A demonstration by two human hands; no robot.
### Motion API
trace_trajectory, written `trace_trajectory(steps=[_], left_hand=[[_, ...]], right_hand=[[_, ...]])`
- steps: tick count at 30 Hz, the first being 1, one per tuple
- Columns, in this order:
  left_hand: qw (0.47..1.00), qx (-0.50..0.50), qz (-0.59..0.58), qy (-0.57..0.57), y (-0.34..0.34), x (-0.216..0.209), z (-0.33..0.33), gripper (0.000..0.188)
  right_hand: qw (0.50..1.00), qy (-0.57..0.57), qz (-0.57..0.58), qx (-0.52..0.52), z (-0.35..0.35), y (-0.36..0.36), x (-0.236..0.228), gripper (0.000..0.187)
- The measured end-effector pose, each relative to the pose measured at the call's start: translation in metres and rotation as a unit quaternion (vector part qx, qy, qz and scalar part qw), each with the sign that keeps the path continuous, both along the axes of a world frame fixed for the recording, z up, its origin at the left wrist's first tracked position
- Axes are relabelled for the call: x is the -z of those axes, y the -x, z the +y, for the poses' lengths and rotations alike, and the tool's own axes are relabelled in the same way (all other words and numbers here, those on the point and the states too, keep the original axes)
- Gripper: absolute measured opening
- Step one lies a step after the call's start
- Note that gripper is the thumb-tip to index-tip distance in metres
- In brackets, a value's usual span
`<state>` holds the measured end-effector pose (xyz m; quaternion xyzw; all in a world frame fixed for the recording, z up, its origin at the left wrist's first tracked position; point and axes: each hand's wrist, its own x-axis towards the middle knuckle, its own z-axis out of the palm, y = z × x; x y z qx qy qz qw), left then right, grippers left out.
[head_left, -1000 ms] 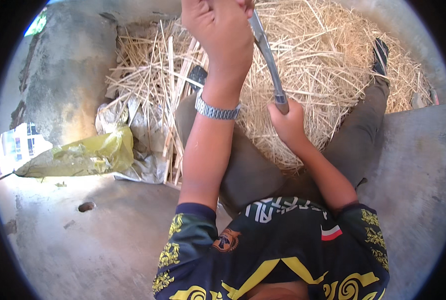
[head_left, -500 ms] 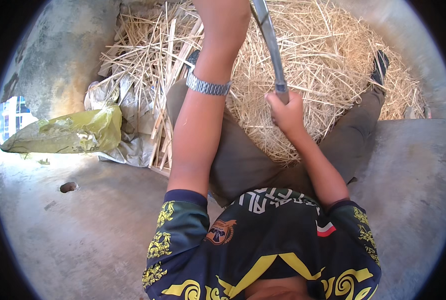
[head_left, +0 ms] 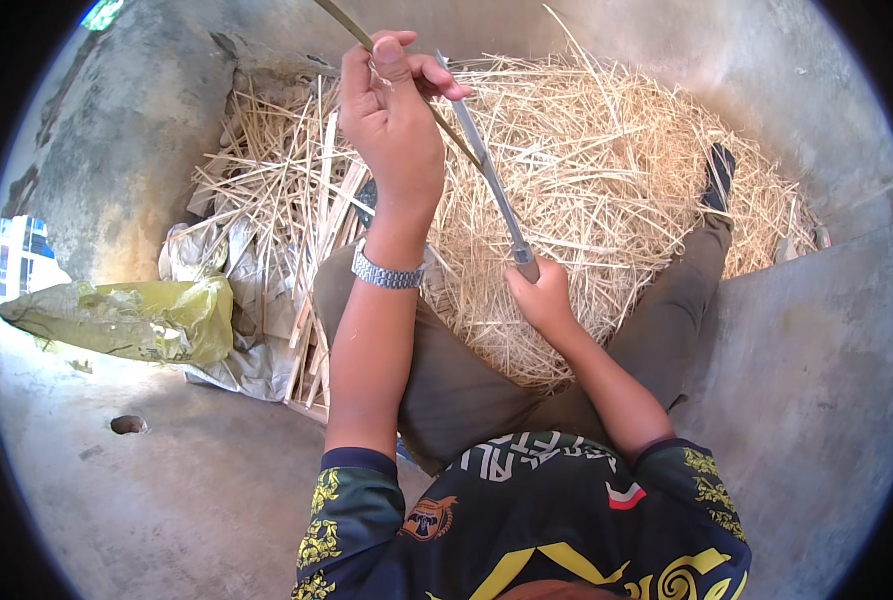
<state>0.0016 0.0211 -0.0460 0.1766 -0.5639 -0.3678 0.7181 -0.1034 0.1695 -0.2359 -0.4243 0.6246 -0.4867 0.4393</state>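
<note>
Pale shavings (head_left: 606, 150) spread wide; above them, two hands, a long knife (head_left: 488, 168) and a thin strip (head_left: 458, 140).
From my remote post I log the left hand (head_left: 391, 125) curled round the strip, thumb and forefinger seemingly pinching it, other fingers stretched out beside the blade's far end; contact there I cannot tell. The right hand (head_left: 546, 302) is wrapped round the handle (head_left: 528, 268), its underside hidden. Risk, my judgement: a blade slip or loosened left grip could bring the edge onto those fingers; a sideways twist could snap the strip. Knife: grey, narrow, slightly bowed, brown-handled. Strip: slim, nearly straight, olive-brown, darker than the shavings, running from the upper picture edge past the left palm to the blade.
</note>
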Motion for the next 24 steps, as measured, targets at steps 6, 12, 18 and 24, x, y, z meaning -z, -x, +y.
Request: trace_trajectory(steps=[6, 12, 18, 24], left_hand=[[1.0, -0.001, -0.009, -0.009, 0.015, -0.003, 0.003, 0.034], [0.999, -0.021, -0.037, -0.012, 0.013, -0.004, 0.003, 0.032], [0.992, 0.117, -0.05, -0.026, 0.023, -0.006, 0.001, 0.029], [0.997, 0.026, -0.012, -0.073, 0.009, -0.007, -0.006, 0.028]], right_hand=[[0.928, -0.264, -0.249, 0.081, -0.011, 0.031, 0.066, 0.013], [0.965, -0.132, -0.207, 0.096, -0.016, 0.043, 0.013, 0.013], [0.976, -0.039, -0.216, 0.01, -0.012, 0.018, 0.006, 0.023], [0.989, -0.143, -0.008, 0.022, -0.008, 0.031, 0.041, 0.027]])
